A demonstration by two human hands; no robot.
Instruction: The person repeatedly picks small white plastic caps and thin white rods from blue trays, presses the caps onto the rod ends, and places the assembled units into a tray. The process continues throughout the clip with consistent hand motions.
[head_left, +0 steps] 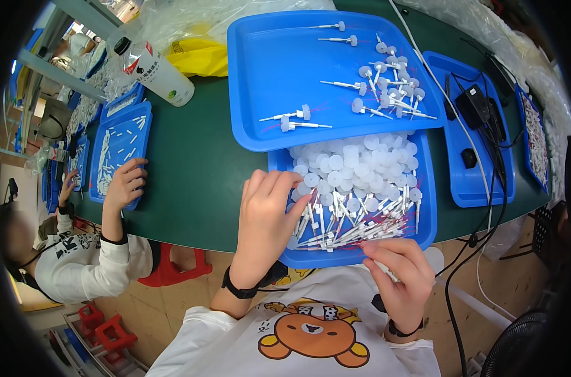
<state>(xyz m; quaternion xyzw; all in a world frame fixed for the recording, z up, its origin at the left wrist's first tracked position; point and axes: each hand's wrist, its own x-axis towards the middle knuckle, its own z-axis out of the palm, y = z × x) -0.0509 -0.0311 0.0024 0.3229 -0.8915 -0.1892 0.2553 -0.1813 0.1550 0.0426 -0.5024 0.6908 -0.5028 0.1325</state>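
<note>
Blue plastic makes up the near tray (426, 207), which sits at the table's near edge and holds a heap of round white caps (351, 166) on its far side and thin white tubes (342, 232) on its near side. The left hand (266, 220) rests palm down on the tray's left edge, fingers curled loosely into the pile; whether it grips anything cannot be told. The right hand (401, 270) is closed in a pinch on one slim white tube just beyond the tray's near rim.

Such parts look very light, stiff and smooth, so they would likely slip or roll; a fingertip pinch at the tube's middle seems the surest hold.

A second blue tray (254, 81) overlaps the near one on the far side and carries assembled pieces (392, 88). To the right lies another tray with a black adapter (474, 103) and trailing cables (486, 188), crowding that side. Far left stand a white bottle (156, 72) and a co-worker's hand (125, 182) on a further tray (144, 122).
</note>
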